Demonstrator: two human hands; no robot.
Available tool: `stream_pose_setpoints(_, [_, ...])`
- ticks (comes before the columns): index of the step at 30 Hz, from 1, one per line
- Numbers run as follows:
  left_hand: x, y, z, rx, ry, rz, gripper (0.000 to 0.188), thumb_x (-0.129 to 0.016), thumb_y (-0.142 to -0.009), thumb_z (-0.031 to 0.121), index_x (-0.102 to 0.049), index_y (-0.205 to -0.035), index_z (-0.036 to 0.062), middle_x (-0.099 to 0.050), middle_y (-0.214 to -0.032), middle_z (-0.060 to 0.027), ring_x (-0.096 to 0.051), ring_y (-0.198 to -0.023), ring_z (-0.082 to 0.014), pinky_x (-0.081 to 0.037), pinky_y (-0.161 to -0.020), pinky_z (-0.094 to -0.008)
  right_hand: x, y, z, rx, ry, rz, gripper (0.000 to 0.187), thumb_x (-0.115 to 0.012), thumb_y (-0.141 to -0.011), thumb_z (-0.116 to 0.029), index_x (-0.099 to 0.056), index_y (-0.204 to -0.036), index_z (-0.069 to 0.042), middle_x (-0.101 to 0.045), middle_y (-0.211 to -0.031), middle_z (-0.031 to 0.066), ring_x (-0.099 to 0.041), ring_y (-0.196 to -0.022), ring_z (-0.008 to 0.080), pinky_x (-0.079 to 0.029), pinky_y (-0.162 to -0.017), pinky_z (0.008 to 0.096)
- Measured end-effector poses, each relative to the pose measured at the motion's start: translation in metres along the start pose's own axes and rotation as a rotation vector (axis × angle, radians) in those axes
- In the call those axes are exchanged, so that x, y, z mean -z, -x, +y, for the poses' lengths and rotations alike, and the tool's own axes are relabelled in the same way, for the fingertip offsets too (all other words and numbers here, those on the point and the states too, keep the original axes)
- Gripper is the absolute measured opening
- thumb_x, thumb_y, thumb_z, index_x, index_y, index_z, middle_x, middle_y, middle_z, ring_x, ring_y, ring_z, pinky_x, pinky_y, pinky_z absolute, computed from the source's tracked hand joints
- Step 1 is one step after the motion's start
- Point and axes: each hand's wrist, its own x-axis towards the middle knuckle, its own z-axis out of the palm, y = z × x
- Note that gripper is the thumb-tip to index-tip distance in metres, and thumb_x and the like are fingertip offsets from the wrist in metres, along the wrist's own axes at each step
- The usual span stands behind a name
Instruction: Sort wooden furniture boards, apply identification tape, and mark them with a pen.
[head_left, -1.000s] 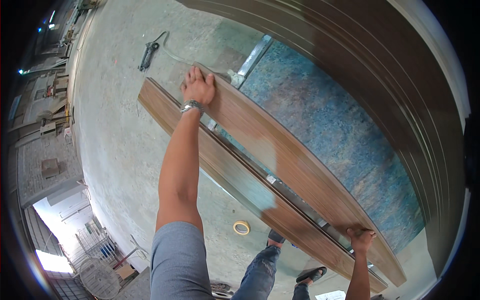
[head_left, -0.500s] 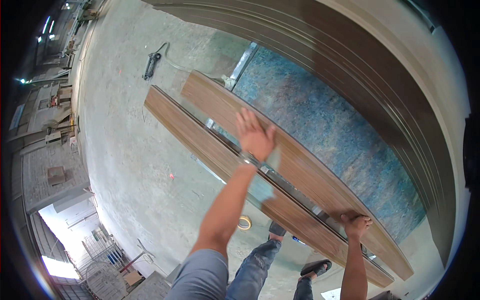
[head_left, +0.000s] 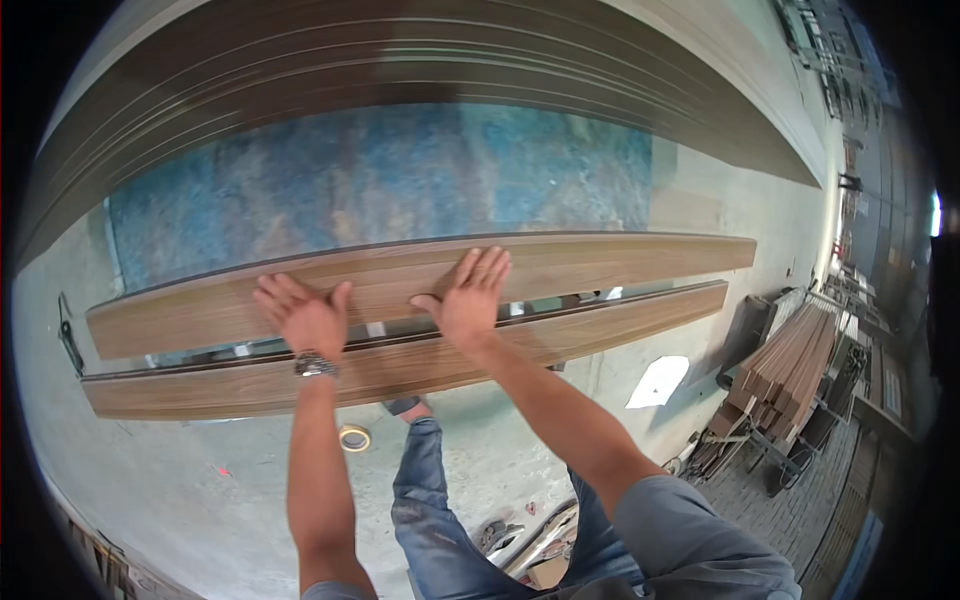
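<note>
Two long wood-grain boards lie side by side across the view with a narrow gap between them. My left hand [head_left: 308,318], with a metal watch at its wrist, rests flat on the far board [head_left: 590,254], fingers spread. Further right along that same board, my right hand [head_left: 470,300] also lies flat, its thumb apart from the fingers. Both palms sit near the board's inner edge. The near board [head_left: 200,392] passes beneath my forearms, touched by neither hand. Through the gap, parts of a support show below.
Beyond the boards lies a blue mottled sheet [head_left: 380,180], and behind it a large stack of brown panels [head_left: 420,60]. A yellow tape roll [head_left: 354,438] is on the floor. To the right stands a pile of brown planks [head_left: 790,370]. A dark tool [head_left: 70,345] lies far left.
The view has swung round, so the boards now run nearly level. My hands are closer together on the far board, and the right one has opened flat from its grip at the board's end.
</note>
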Motion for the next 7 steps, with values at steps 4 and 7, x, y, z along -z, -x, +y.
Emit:
stream_pose_setpoints(4, [-0.005, -0.008, -0.005, -0.04, -0.064, -0.021, 0.112, -0.053, -0.089, 0.074, -0.028, -0.148, -0.0179, -0.025, -0.156, -0.0397, -0.021, -0.146, -0.057, -0.025, -0.119, -0.0587, -0.017, 0.017, 0.082, 0.194, -0.213, 0.214, 0.104, -0.069, -0.082, -0.061, -0.037, -0.145, 0.015, -0.031, -0.153, 0.0392, -0.026, -0.146, 0.0529, -0.013, -0.118, 0.0676])
stream_pose_setpoints(7, [-0.001, -0.009, -0.006, 0.029, -0.001, -0.112, 0.112, -0.054, -0.089, 0.074, -0.027, -0.149, -0.0174, -0.025, -0.156, -0.0391, -0.02, -0.148, -0.0537, -0.023, -0.121, -0.0577, -0.009, 0.017, 0.176, 0.171, -0.209, 0.24, 0.075, -0.066, -0.091, -0.039, -0.042, -0.145, 0.007, -0.042, -0.154, 0.0232, -0.035, -0.146, 0.0383, -0.019, -0.118, 0.0639])
